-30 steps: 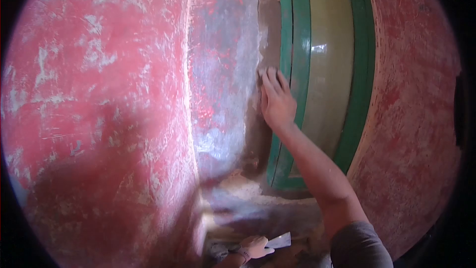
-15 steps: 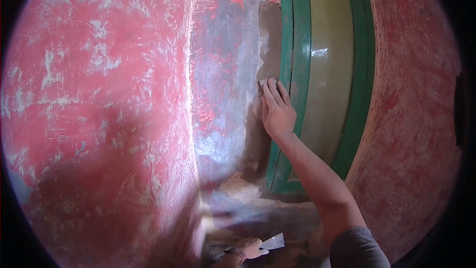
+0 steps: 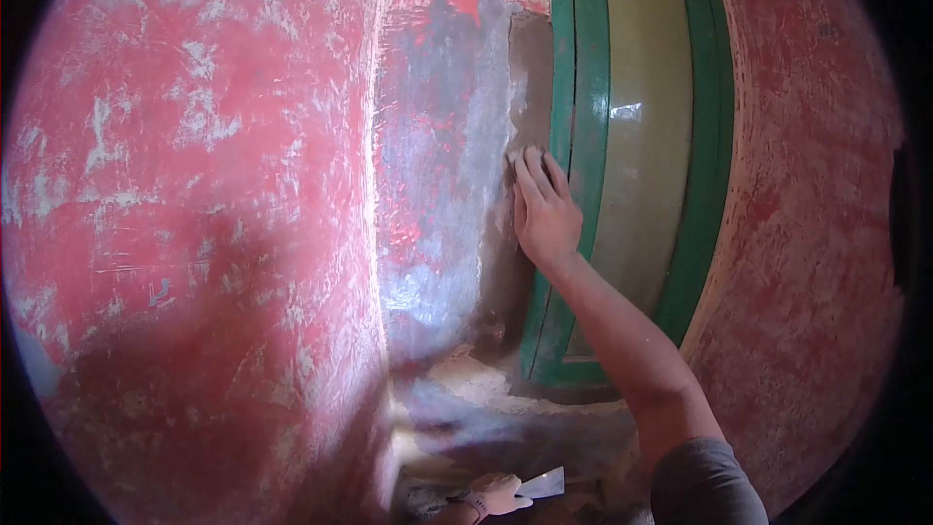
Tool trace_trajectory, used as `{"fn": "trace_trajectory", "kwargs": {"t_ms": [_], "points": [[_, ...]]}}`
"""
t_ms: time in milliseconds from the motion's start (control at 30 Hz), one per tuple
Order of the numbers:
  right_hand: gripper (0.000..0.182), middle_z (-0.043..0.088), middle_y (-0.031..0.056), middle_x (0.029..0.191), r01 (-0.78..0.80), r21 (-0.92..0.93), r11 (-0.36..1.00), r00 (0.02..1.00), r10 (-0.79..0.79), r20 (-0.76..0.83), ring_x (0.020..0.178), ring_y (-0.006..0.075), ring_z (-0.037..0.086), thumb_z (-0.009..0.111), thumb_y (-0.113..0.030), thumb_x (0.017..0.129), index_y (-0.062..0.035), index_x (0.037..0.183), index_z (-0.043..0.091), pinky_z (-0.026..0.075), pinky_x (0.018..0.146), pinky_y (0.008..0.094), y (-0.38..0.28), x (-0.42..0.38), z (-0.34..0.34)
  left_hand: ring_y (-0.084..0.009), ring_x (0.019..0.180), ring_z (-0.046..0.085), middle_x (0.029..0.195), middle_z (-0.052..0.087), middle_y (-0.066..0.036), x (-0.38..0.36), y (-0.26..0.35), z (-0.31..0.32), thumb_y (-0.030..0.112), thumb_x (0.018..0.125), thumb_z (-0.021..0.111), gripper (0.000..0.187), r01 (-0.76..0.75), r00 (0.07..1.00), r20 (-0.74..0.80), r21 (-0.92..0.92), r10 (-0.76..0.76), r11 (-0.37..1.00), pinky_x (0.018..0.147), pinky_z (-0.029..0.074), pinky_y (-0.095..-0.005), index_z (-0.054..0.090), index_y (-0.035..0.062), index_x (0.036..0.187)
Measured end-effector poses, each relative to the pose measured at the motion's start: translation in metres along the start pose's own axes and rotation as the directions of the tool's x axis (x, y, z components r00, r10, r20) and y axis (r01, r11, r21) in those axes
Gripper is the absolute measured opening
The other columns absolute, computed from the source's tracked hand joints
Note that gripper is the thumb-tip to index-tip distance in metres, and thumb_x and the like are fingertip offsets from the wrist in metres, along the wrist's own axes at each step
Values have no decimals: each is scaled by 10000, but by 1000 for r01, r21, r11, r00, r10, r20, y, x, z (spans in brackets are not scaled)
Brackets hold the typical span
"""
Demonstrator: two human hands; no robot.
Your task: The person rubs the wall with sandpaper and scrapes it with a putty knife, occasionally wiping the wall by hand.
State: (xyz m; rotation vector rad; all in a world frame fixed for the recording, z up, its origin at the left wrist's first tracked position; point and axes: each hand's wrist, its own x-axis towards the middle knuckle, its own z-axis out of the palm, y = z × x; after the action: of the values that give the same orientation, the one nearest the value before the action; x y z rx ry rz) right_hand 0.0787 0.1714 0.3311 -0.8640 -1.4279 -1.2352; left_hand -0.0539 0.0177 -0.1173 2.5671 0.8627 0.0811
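Observation:
My right hand [image 3: 547,217] is pressed to the brown plaster strip [image 3: 532,73] beside the green window frame [image 3: 588,126]. Its fingers are together, pointing up, over a small greyish piece [image 3: 512,157] that shows only at the fingertips; I cannot make out its kind. Low at the bottom, my left hand [image 3: 498,493] is closed round the handle of a putty knife [image 3: 544,483]. The flat metal blade points right and slightly up, apart from the window frame. A band circles the left wrist.
Left is a red wall [image 3: 194,204] with pale scuffed patches. A grey patched wall section [image 3: 428,165] lies between it and the brown strip. The yellowish pane [image 3: 646,136] sits inside the frame. A rough ledge [image 3: 544,428] runs below, and another red wall [image 3: 797,282] stands right.
My right hand has shifted very slightly up along the brown strip. The left hand and putty knife have moved a little to the right.

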Motion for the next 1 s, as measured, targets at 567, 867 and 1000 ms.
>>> {"fn": "trace_trajectory", "kwargs": {"t_ms": [567,867,1000], "points": [[444,663,90,1553,-85,-46,995,996,85,1,1409,362,619,651,-151,1072,-119,1514,666,574,1108,430,-10,31,-1,-435,1193,736,1207,783,-249,-6,-2,0,633,981,705,659,19,1000,-18,0,-19,1000,1054,577,-524,777,4,1164],[546,616,72,1597,66,-43,997,995,-63,76,1455,342,578,639,-127,1041,-149,1584,595,614,1049,426,-4,-3,-11,-439,1203,728,1211,774,-265,-6,1,-4,625,988,698,681,-11,1000,26,0,11,1000,1048,575,-522,763,-35,1141],[567,596,82,1619,4,-111,994,998,4,64,1472,336,567,647,-119,1028,-154,1591,585,626,1024,417,-3,28,-6,-446,1190,730,1197,773,-274,-2,-7,6,623,991,694,674,-18,1000,-20,-2,18,1000,1050,572,-522,764,-32,1137]]}}
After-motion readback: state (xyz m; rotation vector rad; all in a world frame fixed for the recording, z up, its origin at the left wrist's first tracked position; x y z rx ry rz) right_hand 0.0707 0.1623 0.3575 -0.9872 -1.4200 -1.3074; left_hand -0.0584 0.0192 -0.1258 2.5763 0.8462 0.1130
